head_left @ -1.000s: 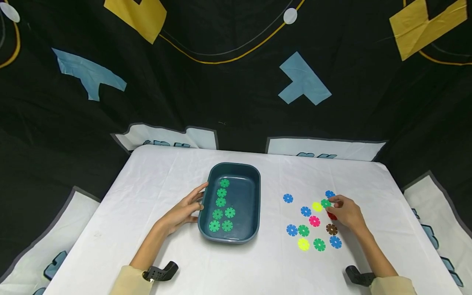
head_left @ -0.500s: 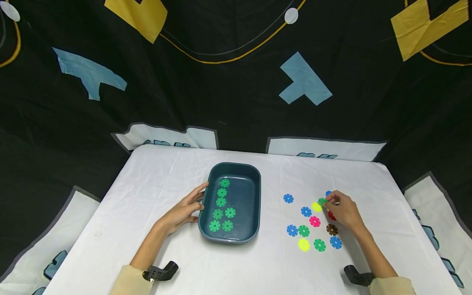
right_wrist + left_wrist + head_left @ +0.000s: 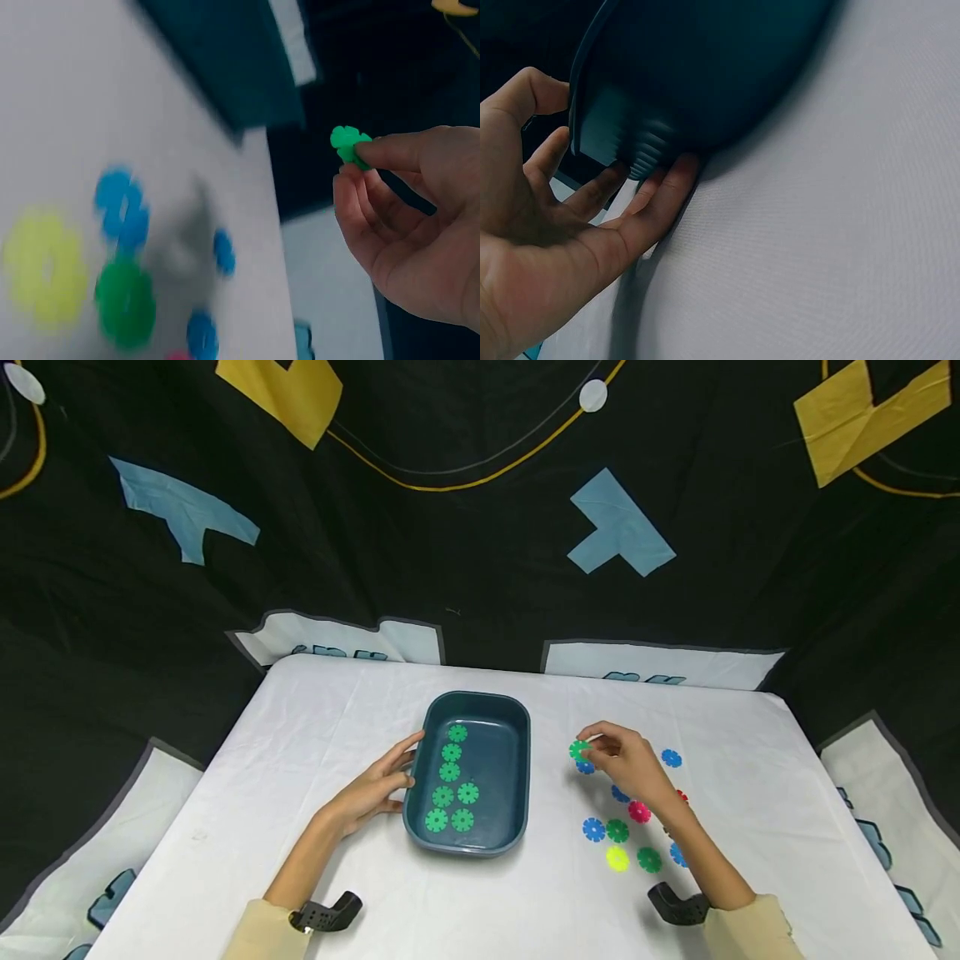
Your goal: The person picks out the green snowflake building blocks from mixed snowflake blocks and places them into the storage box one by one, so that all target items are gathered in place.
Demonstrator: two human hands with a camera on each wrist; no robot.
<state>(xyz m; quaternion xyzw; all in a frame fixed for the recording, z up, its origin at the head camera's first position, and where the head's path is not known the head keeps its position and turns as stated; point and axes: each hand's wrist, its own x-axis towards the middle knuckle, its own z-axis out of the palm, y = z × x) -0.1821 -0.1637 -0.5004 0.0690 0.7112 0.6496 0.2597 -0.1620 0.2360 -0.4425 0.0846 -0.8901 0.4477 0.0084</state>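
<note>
My left hand (image 3: 371, 795) rests against the left side of a dark teal tray (image 3: 504, 843). In the left wrist view its fingers (image 3: 656, 206) touch the tray's outer wall, with the thumb at the rim. My right hand (image 3: 633, 768) pinches a green notched disc (image 3: 578, 751) between thumb and fingertips, raised above the table. The right wrist view shows that green disc (image 3: 348, 142) at the fingertips. Several green notched discs (image 3: 442, 796) lie flat inside the tray, towards its left side. Below the held disc, a blue disc (image 3: 585, 767) is partly covered.
Loose notched discs lie on the white tablecloth (image 3: 555, 893) to the right: blue (image 3: 593, 830), green (image 3: 649, 860), yellow (image 3: 618, 858) and pink (image 3: 639, 812). My right hand and forearm hide some of them. A black curtain (image 3: 465, 577) hangs behind the table.
My right hand has picked up the green disc from the right-hand group and carried it left towards the tray. The left hand and tray have stayed in place.
</note>
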